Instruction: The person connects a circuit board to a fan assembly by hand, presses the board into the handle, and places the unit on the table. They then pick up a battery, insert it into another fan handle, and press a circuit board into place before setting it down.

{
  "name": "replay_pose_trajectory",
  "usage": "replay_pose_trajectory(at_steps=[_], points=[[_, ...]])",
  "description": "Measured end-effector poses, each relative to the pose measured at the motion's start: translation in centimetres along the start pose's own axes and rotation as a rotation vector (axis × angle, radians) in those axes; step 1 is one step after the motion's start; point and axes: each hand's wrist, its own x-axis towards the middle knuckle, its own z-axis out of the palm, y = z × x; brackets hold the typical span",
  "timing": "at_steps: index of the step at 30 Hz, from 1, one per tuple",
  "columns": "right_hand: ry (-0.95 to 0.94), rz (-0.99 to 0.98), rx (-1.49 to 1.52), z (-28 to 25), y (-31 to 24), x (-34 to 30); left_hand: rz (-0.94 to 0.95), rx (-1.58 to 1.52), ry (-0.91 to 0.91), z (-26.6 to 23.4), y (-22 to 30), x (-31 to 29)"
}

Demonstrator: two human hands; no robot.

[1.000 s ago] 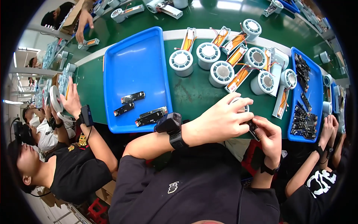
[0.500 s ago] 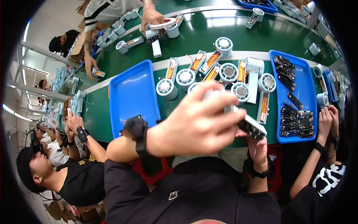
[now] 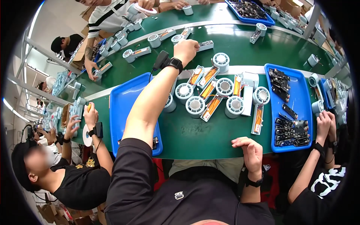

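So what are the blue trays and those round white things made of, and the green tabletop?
The blue tray looks like moulded plastic: even colour, rounded raised rim, slight sheen. The round white parts also seem plastic, matte, with slotted tops. The green table surface looks like a rubbery or vinyl mat, with dull, soft reflections, though I can't be sure.

Near the right hand (image 3: 248, 150), the green tabletop (image 3: 210, 133) looks matt and scuffed; the blue tray (image 3: 305, 108) beside it is smooth, glossy plastic.
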Motion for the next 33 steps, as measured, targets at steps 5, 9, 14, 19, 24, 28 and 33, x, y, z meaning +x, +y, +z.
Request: replay_pose_trajectory(at_steps=[5, 9, 14, 19, 24, 28, 33], points=[[-0.021, 0.011, -0.078, -0.4, -0.2, -0.1, 0.422, 0.440, 0.149, 0.3, -1.5, -0.9], [-0.023, 0.012, -0.090, -0.6, -0.3, 0.5, 0.324, 0.044, 0.018, -4.1, -2.5, -3.1], [-0.030, -0.016, -0.131, 0.0, -0.7, 0.6, -0.063, -0.016, -0.474, -12.4, -1.6, -13.8], [-0.052, 0.018, -0.115, -0.3, -0.6, 0.7, -0.161, -0.001, -0.507, -11.4, -2.3, -18.6], [-0.065, 0.037, -0.132, -0.5, -0.9, 0.6, -0.214, -0.343, -0.251, -15.3, -3.3, -20.0], [-0.055, 0.020, -0.143, -0.8, -0.3, 0.2, 0.311, -0.566, -0.119, -16.1, 2.3, -21.7], [0.011, -0.006, 0.128, -0.7, 0.6, -0.2, 0.776, -0.328, -0.371, -11.1, 11.5, -23.7]])
